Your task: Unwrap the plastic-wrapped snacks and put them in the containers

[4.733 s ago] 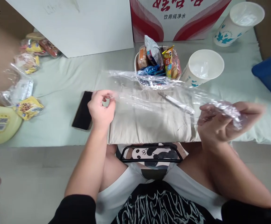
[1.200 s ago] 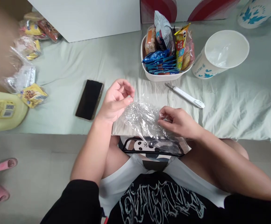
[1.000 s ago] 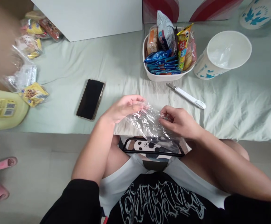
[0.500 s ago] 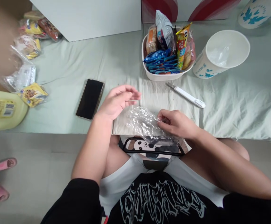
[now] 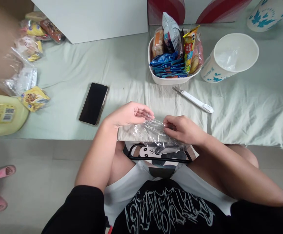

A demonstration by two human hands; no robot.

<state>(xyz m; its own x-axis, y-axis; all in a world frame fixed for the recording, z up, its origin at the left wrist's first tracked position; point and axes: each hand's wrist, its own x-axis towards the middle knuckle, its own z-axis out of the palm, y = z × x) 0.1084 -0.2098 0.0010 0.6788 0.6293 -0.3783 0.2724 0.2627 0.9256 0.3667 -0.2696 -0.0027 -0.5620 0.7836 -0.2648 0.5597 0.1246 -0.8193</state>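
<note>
A crumpled clear plastic bag [image 5: 153,133] hangs at the front edge of the cloth-covered table. My right hand [image 5: 186,129] pinches its right side between thumb and curled fingers. Over the bag's upper left corner is my left hand [image 5: 134,113], its fingers bent loosely and apart from the thumb. Those fingertips meet the film's edge in the picture, but whether they touch it is unclear. Below the bag, between my knees, a panda-printed surface with a black frame [image 5: 159,159] shows partly through the film.
Behind my hands stands a white tub [image 5: 173,80] of packaged snacks, with a white utility knife [image 5: 196,101] before it. Paper cups [image 5: 212,70] are to the right. On the left lie a phone [image 5: 94,104], wrapped cookies [image 5: 35,98] and a yellow jug [image 5: 5,115].
My left hand has come down and slightly right, onto the upper left part of the bag. My right hand keeps its pinch, almost in place.
</note>
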